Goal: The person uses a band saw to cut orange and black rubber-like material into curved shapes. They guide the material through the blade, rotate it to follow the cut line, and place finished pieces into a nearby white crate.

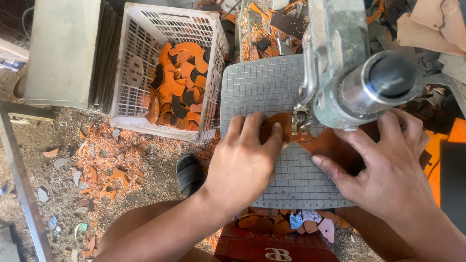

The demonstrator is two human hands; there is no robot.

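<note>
Two hands | left hand [245, 162], right hand [388, 167] pressing brown leather piece [327, 143] flat

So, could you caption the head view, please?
Both hands press an orange-brown leather piece on a grey gridded machine table.

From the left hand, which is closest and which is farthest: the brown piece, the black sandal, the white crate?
From the left hand:
1. Brown piece: under its fingertips, on the grid table.
2. Black sandal: on the floor just left of the wrist.
3. White crate: farther up and left, holding orange cutouts.
</note>
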